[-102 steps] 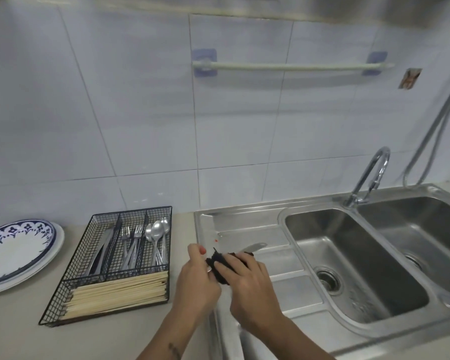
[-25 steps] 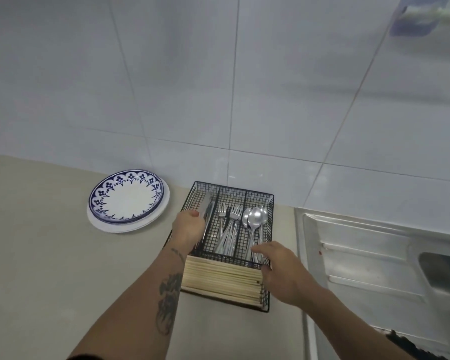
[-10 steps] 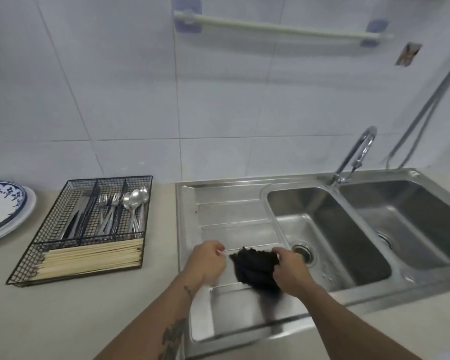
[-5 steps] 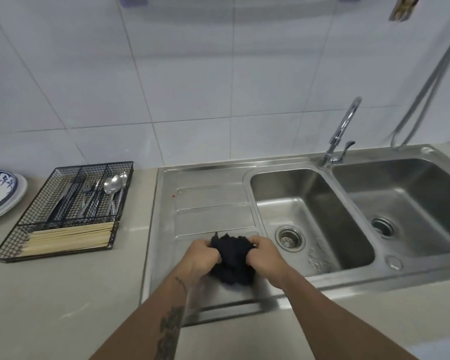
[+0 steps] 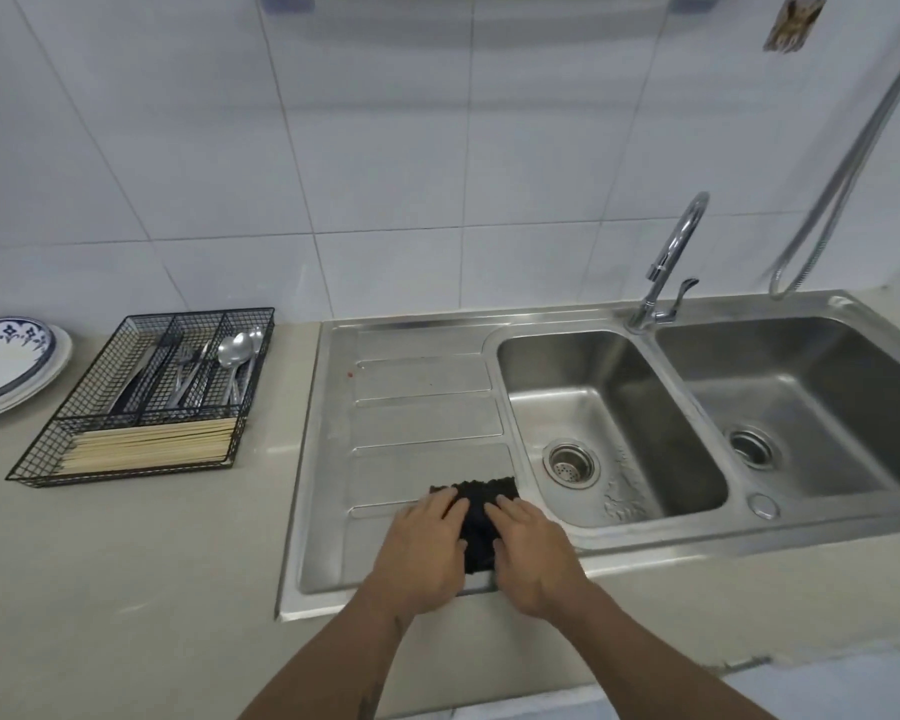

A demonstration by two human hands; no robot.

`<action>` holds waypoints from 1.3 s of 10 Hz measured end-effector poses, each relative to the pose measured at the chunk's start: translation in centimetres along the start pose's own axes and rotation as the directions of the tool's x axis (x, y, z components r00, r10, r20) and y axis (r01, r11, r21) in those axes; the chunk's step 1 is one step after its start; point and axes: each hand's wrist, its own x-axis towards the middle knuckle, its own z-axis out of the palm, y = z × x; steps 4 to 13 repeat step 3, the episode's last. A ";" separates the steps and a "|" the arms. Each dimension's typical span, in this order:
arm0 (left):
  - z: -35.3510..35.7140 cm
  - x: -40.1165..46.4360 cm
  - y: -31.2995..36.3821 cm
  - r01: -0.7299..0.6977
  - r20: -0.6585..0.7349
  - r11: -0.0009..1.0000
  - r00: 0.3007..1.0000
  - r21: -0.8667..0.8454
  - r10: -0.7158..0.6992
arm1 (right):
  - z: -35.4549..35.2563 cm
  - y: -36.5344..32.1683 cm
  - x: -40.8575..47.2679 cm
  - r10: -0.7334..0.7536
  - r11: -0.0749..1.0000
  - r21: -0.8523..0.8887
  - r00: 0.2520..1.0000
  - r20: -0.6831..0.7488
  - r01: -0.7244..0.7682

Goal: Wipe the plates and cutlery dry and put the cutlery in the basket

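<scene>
Both hands flat on black cloth [image 5: 481, 517], which lies on steel drainboard [image 5: 411, 407] at its front edge, just left of the near sink bowl [image 5: 609, 407]. Left hand [image 5: 422, 550] presses cloth's left part, fingers straight, spread. Right hand [image 5: 533, 550] presses right part, fingers straight too; nothing pinched or curled round. Cloth looks folded to a rough rectangle, tho hands hide most of it.

Wire basket [image 5: 131, 402] on beige counter [image 5: 126, 563], well left of sink. Back compartments, L to R: knives [image 5: 136, 379], forks [image 5: 188, 368], spoons [image 5: 237, 350]. Front compartment w/ chopsticks [image 5: 149, 444], laid crosswise. Plates [image 5: 9, 366], blue-patterned one on top, stacked at far left, cut by frame edge, just beside basket.

Tap [image 5: 666, 267] between the two bowls. White tile wall [image 5: 385, 148] behind.
</scene>
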 end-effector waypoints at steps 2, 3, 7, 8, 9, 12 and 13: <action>-0.6 0.2 -1.5 -0.047 0.065 0.999 0.997 0.008 0.046 | -1.8 -1.1 0.1 0.087 0.995 0.044 0.989 0.117 -0.092; -4.3 1.4 -3.0 -0.025 0.039 0.999 0.999 0.030 0.024 | -5.5 -3.3 2.0 0.081 0.990 0.113 0.997 -0.014 -0.079; -4.3 1.4 -3.0 -0.025 0.039 0.999 0.999 0.030 0.024 | -5.5 -3.3 2.0 0.081 0.990 0.113 0.997 -0.014 -0.079; -4.3 1.4 -3.0 -0.025 0.039 0.999 0.999 0.030 0.024 | -5.5 -3.3 2.0 0.081 0.990 0.113 0.997 -0.014 -0.079; -4.3 1.4 -3.0 -0.025 0.039 0.999 0.999 0.030 0.024 | -5.5 -3.3 2.0 0.081 0.990 0.113 0.997 -0.014 -0.079; -4.3 1.4 -3.0 -0.025 0.039 0.999 0.999 0.030 0.024 | -5.5 -3.3 2.0 0.081 0.990 0.113 0.997 -0.014 -0.079; -4.3 1.4 -3.0 -0.025 0.039 0.999 0.999 0.030 0.024 | -5.5 -3.3 2.0 0.081 0.990 0.113 0.997 -0.014 -0.079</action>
